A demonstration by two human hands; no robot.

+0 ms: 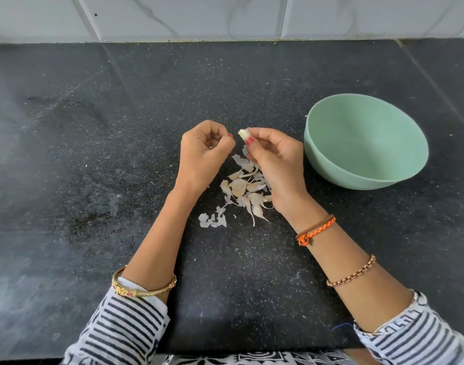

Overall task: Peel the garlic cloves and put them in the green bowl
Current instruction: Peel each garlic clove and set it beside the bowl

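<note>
Clove [243,134]: pale, partly peeled; pinched by right hand [274,164]
Left hand [203,151]: curled, holding nothing visible
Green bowl [365,142]: at 3 o'clock

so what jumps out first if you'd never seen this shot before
The pale green bowl stands out most, sitting on the dark speckled counter to the right of the hands, with nothing visible inside it. Next is the right hand pinching a whitish garlic clove at its fingertips, close to the curled left hand. Below the hands lies a heap of cloves and papery skins.
</note>
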